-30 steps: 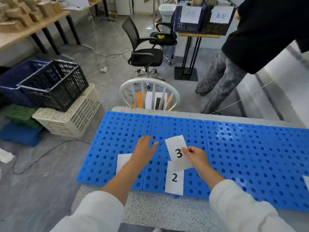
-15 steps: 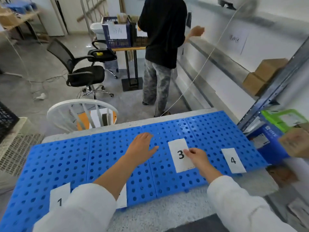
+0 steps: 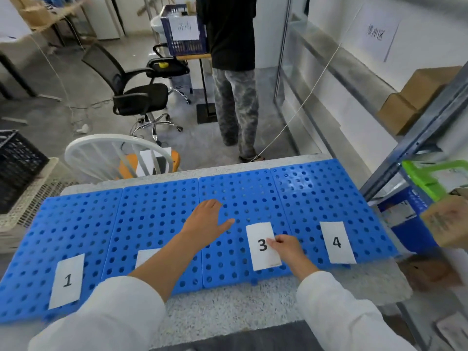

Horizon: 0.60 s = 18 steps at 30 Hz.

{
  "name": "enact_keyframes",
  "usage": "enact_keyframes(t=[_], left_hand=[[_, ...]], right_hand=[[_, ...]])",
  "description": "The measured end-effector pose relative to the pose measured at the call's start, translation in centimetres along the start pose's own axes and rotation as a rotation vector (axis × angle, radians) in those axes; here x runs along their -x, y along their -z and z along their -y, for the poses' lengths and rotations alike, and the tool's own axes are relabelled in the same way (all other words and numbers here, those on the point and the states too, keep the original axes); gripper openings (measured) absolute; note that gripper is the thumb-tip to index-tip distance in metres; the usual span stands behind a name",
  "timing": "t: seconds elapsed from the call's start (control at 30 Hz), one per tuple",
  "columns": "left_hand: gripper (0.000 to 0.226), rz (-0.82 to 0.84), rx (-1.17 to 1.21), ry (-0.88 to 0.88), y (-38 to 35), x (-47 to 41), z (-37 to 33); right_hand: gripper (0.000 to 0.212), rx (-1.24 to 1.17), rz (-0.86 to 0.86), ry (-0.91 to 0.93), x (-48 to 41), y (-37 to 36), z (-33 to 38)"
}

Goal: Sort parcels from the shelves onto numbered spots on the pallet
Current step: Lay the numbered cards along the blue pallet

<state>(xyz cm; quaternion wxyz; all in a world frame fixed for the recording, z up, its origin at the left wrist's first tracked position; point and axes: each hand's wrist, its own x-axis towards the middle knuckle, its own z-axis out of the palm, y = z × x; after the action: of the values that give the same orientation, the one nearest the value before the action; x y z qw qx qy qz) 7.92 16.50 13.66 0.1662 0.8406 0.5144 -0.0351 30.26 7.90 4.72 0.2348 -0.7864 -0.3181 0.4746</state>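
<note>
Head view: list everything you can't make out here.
Second card: number hidden by the left forearm.
Card 3: right edge covered by the right hand pinching it.
Brown parcel, right edge: blurred, label unreadable.
Wall sign: too blurred to read.

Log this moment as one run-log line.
left grip: open, palm down over pallet | right grip: pinching card 3 on pallet | card 1, card 4: flat on pallet

Bright, even indoor light; soft shadows; wide-angle bending and blur at edges
</note>
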Motion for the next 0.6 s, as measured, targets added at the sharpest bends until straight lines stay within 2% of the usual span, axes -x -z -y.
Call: enact_keyframes(t=[0.1,0.33,0.43,0.6], left_hand=[[0.070,-0.019,0.014,0.023,-0.8,0.7,-0.7],[0.067,0.016,0.015,0.099,-0.8,1.8,-1.1],[0.065,-0.020,0.054,0.095,2.3,0.7,-2.1],[0.062,-0.126,0.023,-0.061,8.7,-1.5,-5.6]], right_hand=[[0.038,0.061,0.028,0.022,-0.2,-0.5,-0.2],[0.048,0.217,-0.103,0.162,0.1,1.8,1.2],[0.031,0.265,-0.072,0.252,1.3,4.8,4.5],[0.057,0.428,-0.274,0.402,5.4,10.8,10.8]])
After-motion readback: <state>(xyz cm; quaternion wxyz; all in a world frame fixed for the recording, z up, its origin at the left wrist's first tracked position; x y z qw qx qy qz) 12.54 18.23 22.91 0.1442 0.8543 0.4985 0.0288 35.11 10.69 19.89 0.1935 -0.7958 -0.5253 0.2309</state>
